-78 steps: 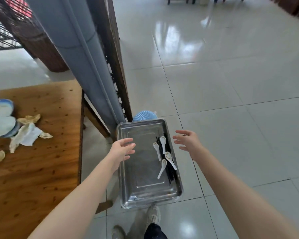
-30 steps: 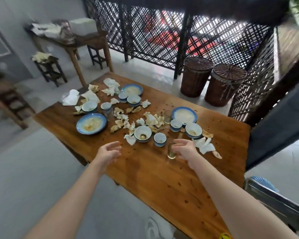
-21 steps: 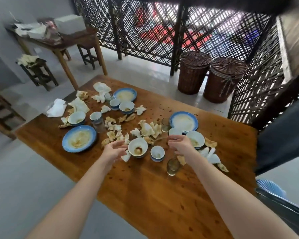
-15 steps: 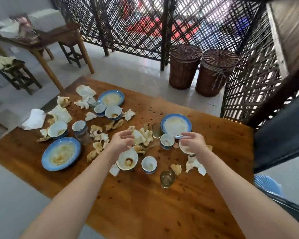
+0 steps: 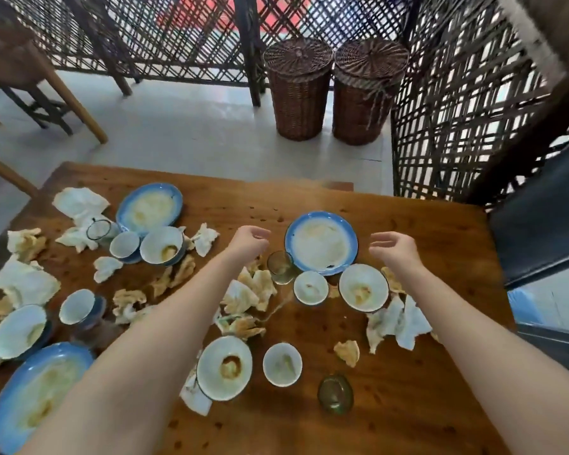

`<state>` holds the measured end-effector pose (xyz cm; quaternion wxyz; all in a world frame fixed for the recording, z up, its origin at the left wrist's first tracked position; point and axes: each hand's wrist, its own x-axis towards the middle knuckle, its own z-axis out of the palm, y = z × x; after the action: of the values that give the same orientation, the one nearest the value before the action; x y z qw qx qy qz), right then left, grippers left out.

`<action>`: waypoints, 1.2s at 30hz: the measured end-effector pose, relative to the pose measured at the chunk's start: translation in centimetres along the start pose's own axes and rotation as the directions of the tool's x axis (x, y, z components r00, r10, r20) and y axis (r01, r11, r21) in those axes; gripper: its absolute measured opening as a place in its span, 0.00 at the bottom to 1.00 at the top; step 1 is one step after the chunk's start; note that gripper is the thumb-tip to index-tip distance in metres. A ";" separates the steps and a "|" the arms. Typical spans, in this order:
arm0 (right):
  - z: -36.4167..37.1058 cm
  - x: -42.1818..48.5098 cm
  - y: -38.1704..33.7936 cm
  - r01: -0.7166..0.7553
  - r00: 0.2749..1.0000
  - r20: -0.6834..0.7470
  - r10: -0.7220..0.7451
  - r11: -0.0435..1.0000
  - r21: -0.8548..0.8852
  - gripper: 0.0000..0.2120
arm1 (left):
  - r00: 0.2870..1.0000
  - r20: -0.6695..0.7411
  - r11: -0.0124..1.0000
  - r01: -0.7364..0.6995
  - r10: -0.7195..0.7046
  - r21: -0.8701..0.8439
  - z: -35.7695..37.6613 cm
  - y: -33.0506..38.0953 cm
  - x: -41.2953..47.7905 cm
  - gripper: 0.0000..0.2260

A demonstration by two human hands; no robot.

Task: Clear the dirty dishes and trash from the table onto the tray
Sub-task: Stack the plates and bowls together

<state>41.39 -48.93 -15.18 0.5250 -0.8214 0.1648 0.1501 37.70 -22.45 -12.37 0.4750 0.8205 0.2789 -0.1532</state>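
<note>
Left hand [image 5: 248, 243] and right hand [image 5: 395, 249] hover loosely curled and empty on either side of the round blue-rimmed white ceramic plate [image 5: 321, 244] lying far on the brown wooden desk [image 5: 408, 405]; I judge it stiff, breakable and greasy-slick, so I'd pinch opposite rims.

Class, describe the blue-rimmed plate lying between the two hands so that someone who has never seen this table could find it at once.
Start at the wooden table and look toward its far side, facing the two wicker baskets. Between the left hand and right hand lies a smeared blue-rimmed plate. The other two blue-rimmed plates sit off to the left.
</note>
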 end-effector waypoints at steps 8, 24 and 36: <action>4.0 3.4 1.3 -0.042 0.995 -0.097 0.028 0.990 -0.137 0.18 | 0.987 0.158 0.996 0.000 -0.015 0.090 2.8 -0.8 7.2 0.17; 6.3 4.8 -1.6 -0.056 0.998 0.016 0.059 0.983 -0.175 0.12 | 0.979 0.202 0.998 0.006 0.008 -0.067 1.8 0.4 8.6 0.19; 18.5 2.5 -12.9 0.209 0.964 0.187 -0.191 0.974 -0.084 0.11 | 0.999 0.026 0.979 -0.021 0.027 -0.203 -15.0 -2.9 10.0 0.19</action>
<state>47.79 -27.21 -13.18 0.5069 -0.8432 0.0253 0.1773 43.66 -5.18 -12.00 0.5619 0.7687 0.2764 -0.1302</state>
